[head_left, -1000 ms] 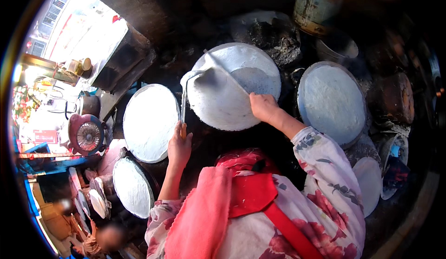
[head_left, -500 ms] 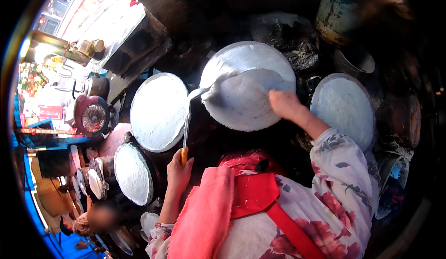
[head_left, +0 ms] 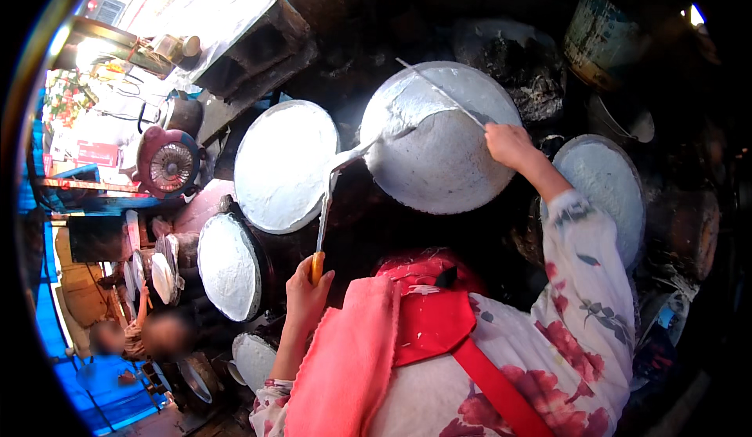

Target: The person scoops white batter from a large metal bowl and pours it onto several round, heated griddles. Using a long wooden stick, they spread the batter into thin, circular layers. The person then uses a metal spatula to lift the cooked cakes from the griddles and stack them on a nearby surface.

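Observation:
My left hand [head_left: 307, 291] grips the yellow handle of a long, bent metal tool [head_left: 324, 218], whose white-coated end reaches over the left edge of the middle round griddle [head_left: 442, 167]. My right hand [head_left: 507, 146] is closed on the end of a long thin stick [head_left: 442, 92] laid slanting across that griddle, near its right rim. White, wet-looking coating covers the griddle's upper part; the lower part looks greyer and speckled. Round white-coated griddles stand on either side, one [head_left: 286, 167] to the left and one [head_left: 595, 186] to the right, partly behind my right arm.
More coated griddles [head_left: 229, 269] line the lower left, beside a pink fan [head_left: 172, 163]. A worn bucket [head_left: 595, 37] and dark pots [head_left: 680, 233] stand at the right. Blurred co-workers [head_left: 141, 331] are at the lower left, in front of a blue sheet [head_left: 94, 382].
My left hand and bent tool have drawn back toward my body. My right hand with the stick has moved up and right toward the middle griddle's rim. The whole view has shifted.

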Available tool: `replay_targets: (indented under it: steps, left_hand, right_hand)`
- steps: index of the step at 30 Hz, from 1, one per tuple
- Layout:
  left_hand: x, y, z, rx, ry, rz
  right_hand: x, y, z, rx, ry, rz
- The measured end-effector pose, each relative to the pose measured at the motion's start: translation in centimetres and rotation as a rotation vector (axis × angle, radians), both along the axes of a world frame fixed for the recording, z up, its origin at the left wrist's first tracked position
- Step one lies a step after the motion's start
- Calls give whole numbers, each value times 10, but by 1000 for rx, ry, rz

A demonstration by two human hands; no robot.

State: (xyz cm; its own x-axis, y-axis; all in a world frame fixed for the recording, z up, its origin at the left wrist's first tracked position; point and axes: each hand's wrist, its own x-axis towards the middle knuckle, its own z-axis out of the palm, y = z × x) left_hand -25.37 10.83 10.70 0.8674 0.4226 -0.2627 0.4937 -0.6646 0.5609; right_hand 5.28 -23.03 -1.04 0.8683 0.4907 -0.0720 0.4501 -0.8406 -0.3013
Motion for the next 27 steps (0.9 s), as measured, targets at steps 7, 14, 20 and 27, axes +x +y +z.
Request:
replay_targets:
  steps: [7, 14, 20, 27]
  left_hand:
    - [-13, 12, -4, 40, 3, -29]
    - [-53, 19, -25, 42, 11, -252]
    - [-63, 21, -41, -5, 95, -385]
    - [-71, 38, -27, 5, -49, -385]
  right_hand:
    - [-65, 12, 17, -22, 138, 351]
    - [-185, -59, 48, -5, 152, 182]
    - [-280, -81, 41, 71, 72, -198]
    - [-243, 89, -26, 513, 205, -250]
